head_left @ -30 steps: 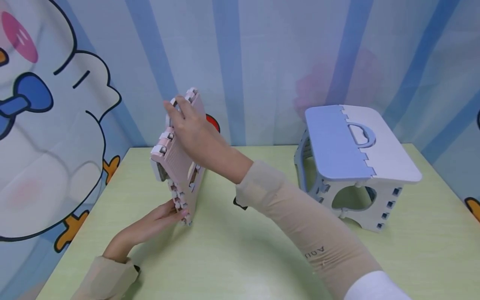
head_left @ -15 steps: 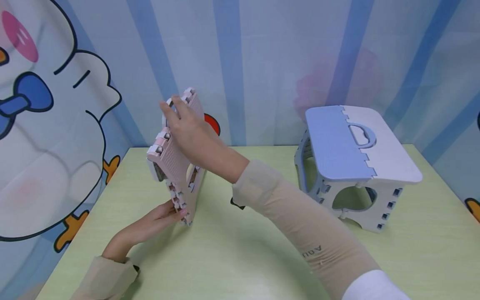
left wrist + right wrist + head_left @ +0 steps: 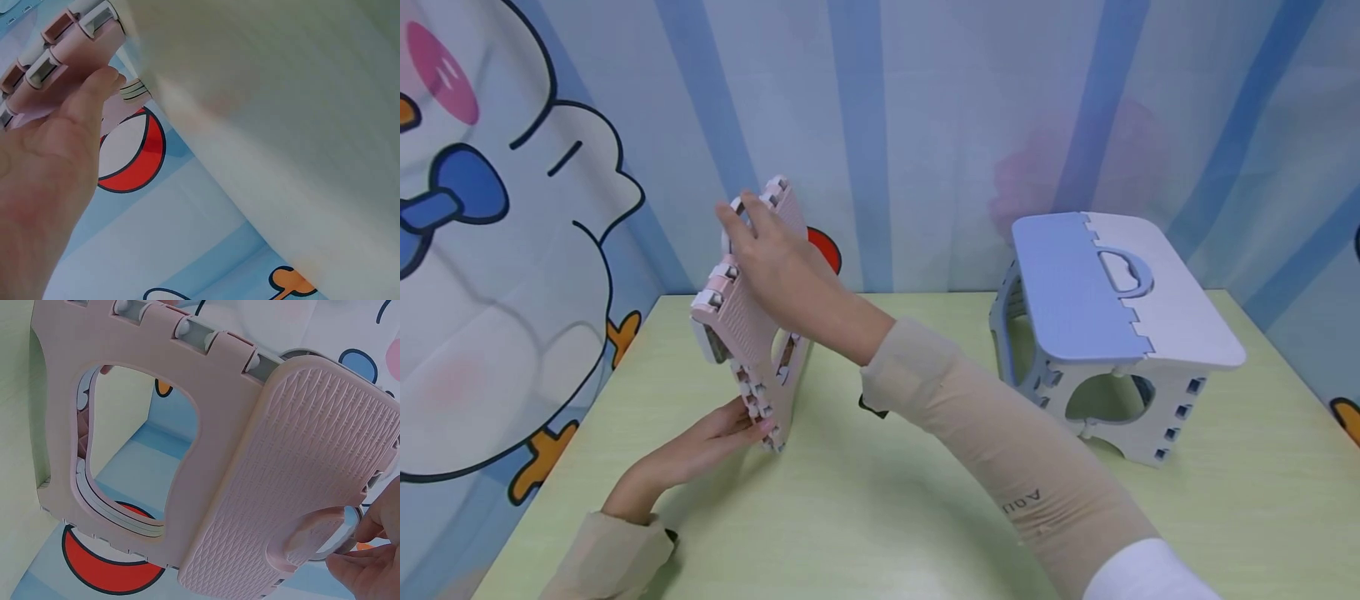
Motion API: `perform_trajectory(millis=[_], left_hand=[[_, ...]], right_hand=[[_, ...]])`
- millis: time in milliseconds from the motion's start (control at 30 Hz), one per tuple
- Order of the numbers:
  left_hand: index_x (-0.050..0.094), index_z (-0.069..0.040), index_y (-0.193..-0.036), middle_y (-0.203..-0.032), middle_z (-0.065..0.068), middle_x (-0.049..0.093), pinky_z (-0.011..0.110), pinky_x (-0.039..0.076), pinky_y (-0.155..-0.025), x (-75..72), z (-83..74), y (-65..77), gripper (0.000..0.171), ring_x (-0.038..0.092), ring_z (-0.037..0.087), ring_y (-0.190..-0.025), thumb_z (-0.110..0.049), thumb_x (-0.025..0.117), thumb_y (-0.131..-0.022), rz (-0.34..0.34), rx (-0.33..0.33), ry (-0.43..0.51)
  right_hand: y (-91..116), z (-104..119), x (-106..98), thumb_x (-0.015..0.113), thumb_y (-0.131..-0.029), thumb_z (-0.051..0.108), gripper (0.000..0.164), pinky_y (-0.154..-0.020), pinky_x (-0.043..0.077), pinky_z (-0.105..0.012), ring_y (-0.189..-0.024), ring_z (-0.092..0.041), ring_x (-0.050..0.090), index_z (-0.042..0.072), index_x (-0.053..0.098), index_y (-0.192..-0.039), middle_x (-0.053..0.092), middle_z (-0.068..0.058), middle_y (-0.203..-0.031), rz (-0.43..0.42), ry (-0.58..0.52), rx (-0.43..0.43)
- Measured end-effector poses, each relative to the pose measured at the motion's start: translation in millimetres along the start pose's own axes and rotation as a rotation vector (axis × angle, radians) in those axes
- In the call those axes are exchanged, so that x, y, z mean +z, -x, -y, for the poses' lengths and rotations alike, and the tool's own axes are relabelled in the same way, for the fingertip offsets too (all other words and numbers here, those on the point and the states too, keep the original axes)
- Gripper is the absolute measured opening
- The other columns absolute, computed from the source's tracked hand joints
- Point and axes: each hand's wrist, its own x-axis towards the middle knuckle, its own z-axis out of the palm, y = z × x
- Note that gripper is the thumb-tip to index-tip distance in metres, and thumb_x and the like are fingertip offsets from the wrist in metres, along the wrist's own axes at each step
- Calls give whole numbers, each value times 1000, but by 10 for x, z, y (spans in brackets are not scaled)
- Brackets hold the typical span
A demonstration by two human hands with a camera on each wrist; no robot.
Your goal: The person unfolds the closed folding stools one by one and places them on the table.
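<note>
A pink-and-white folding stool [image 3: 748,325] stands on edge at the left of the table, its legs folded together and the seat halves angled out at the top. My right hand [image 3: 782,271] reaches over the top and grips the seat's upper edge. In the right wrist view, the fingertips of that hand [image 3: 375,550] pinch the seat beside the handle opening, and the pink seat half [image 3: 269,475] shows a ridged texture. Low on the near side, my left hand [image 3: 707,446] holds the stool's jointed edge, thumb on the pink face, other fingers mostly hidden behind.
A blue-and-white folding stool [image 3: 1063,292] stands unfolded at the right of the pale green table [image 3: 887,500]. Behind the table hangs a striped blue backdrop [image 3: 925,150] with cartoon figures.
The upper part of the pink stool has tipped slightly to the left along with my right hand. My left hand and the blue stool stay in place.
</note>
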Motion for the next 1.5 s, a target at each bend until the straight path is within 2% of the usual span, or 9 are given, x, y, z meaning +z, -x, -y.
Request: perform_trajectory(millis=[133,300,533,633,767,900,1167,1333,1500], left_hand=[[3,-5,-160,-163,21,13,58,27,-112,-33,-3,22,76,22,42,-145,-26,52,-106,-55,47,-34],[21,1,-157,-157,24,30,54,32,-109,-66,-17,41,69,34,43,-141,-20,58,-103,-171,126,-120],[41,-4,-151,-150,16,45,49,40,-105,-115,-33,50,64,44,37,-136,-18,70,-96,-302,149,-121],[44,-5,-149,-148,14,48,48,41,-105,-129,-27,48,60,45,35,-135,-16,70,-96,-312,156,-84],[46,-5,-147,-147,14,49,33,46,-101,-132,-19,59,57,47,33,-134,-16,69,-96,-318,149,-45],[49,-2,-145,-143,16,53,23,48,-95,-126,-18,65,52,51,31,-130,-12,67,-97,-330,170,-39],[53,-2,-140,-138,13,58,21,47,-96,-129,-21,58,44,54,25,-127,-14,64,-99,-357,163,-64],[54,-1,-140,-137,14,58,20,46,-96,-136,-8,55,44,56,15,-124,-12,65,-98,-358,164,-62],[54,-2,-140,-136,13,59,20,46,-96,-150,-20,46,45,56,25,-125,-13,65,-98,-355,161,-83]], right_hand=[[1,0,5,49,-105,16,57,-65,53,-18,-138,-21,44,7,27,-157,31,-17,-158,-4,-7,0],[5,4,4,50,-105,17,58,-67,54,-18,-140,-22,42,8,27,-158,31,-17,-159,3,-12,11],[7,14,-2,49,-105,18,58,-69,55,-19,-140,-22,41,8,26,-158,29,-16,-159,8,-26,27],[3,14,1,49,-105,19,58,-70,55,-20,-139,-22,42,8,27,-158,30,-16,-159,2,-17,25],[3,12,15,49,-105,18,57,-70,55,-19,-139,-22,43,7,29,-157,32,-17,-158,-16,-2,9],[9,13,20,48,-105,17,56,-67,54,-19,-140,-21,42,7,29,-157,31,-17,-158,-27,-4,7],[14,13,15,48,-105,17,58,-67,54,-19,-141,-21,40,7,26,-158,28,-17,-160,-8,-14,17],[20,5,20,47,-105,16,58,-63,52,-18,-141,-22,39,7,25,-158,28,-18,-159,-7,-6,5],[31,-29,22,46,-106,19,57,-62,51,-18,-142,-19,39,6,26,-158,30,-14,-160,-30,-29,12]])
